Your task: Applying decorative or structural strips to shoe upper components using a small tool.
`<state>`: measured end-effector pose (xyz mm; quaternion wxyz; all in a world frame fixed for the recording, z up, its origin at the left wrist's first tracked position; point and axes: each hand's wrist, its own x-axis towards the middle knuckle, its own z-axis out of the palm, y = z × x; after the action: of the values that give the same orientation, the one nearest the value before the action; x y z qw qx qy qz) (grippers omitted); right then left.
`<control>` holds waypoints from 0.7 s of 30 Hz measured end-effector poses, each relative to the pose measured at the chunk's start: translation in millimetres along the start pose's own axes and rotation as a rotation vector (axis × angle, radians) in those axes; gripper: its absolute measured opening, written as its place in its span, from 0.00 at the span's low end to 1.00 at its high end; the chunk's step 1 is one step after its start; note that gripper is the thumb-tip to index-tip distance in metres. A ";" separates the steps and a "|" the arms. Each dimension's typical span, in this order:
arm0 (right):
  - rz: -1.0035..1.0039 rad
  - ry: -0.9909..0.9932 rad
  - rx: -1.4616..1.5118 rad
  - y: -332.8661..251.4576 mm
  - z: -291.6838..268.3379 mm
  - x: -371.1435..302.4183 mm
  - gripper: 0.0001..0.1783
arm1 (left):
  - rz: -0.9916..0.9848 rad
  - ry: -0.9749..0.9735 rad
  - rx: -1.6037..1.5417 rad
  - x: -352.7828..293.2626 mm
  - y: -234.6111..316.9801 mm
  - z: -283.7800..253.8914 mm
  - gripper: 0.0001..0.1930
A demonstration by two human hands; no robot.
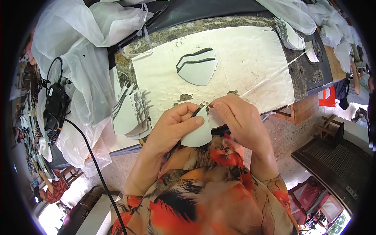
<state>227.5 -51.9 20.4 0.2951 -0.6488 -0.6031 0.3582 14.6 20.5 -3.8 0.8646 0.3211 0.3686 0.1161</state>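
My left hand (178, 124) pinches a white curved cut piece (197, 133) with a black strip along its upper edge, thumb on its face. At the piece's top corner is my right hand (237, 117), thumb and forefinger closed on a thin metal-tipped tool (206, 103); the rest of that tool is hidden in the hand. Beyond my hands, two similar white pieces with black edging (199, 70) lie overlapping on a stained white sheet (254, 58). A narrow white tape (274, 74) runs across the sheet toward my right hand.
Stacked white pieces (131, 111) stand left of the sheet, and more (290, 34) lie far right. Plastic bags (86, 51) heap up at left, near a black power adapter (55, 98) and its cable (92, 152). A wooden drawer (303, 111) juts out at right.
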 end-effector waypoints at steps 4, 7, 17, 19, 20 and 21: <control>0.173 -0.020 0.225 6.8 5.7 1.9 0.18 | 0.049 0.016 -0.015 3.9 -6.3 3.7 0.11; 0.218 -0.057 0.341 9.2 5.9 5.8 0.19 | 0.069 0.011 -0.020 5.9 -7.2 3.7 0.12; 0.294 0.202 0.303 15.5 -3.3 25.7 0.19 | 0.353 0.405 0.597 -60.8 23.3 -8.9 0.12; 0.217 0.279 0.030 22.9 -0.1 43.0 0.25 | 0.381 0.520 0.667 -66.1 36.1 -21.0 0.14; 0.208 0.281 0.030 22.3 1.6 48.9 0.25 | 0.469 0.636 0.827 -69.5 41.4 -25.6 0.15; 0.138 0.282 -0.006 21.9 2.9 54.5 0.26 | 0.555 0.750 0.987 -70.1 45.5 -27.9 0.17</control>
<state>238.5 -0.1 -5.0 0.3495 -0.7335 -0.5106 0.2814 -52.7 37.9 50.3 0.3685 0.6989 0.5572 0.2555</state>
